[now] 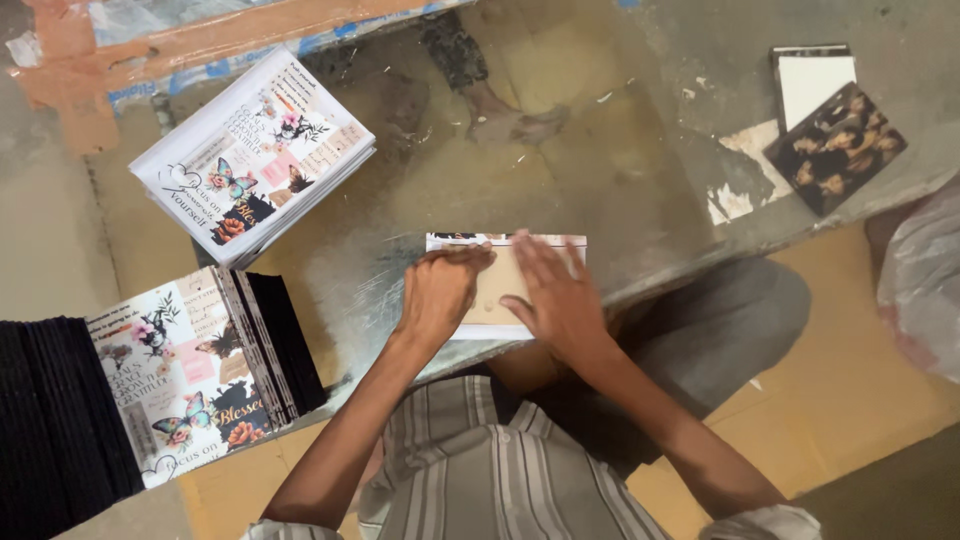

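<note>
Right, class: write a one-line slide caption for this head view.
Both hands, left hand and right hand, press a printed cover on the glass table.

– What colours are on the stack of covers (255, 155)?
– White, with pink flowers, a blue butterfly and black patches.
– And the board (497, 283) under the hands?
– Tan, white-edged.
– The square (836, 147) at the right?
– Dark brown with paler blotches, possibly floral.
– The shirt (500, 480)?
– Grey and white stripes.

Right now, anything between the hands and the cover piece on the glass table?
Nothing visible. The left hand and right hand both press flat on the cover piece at the table's near edge; the printed stack lies apart, far left.
</note>
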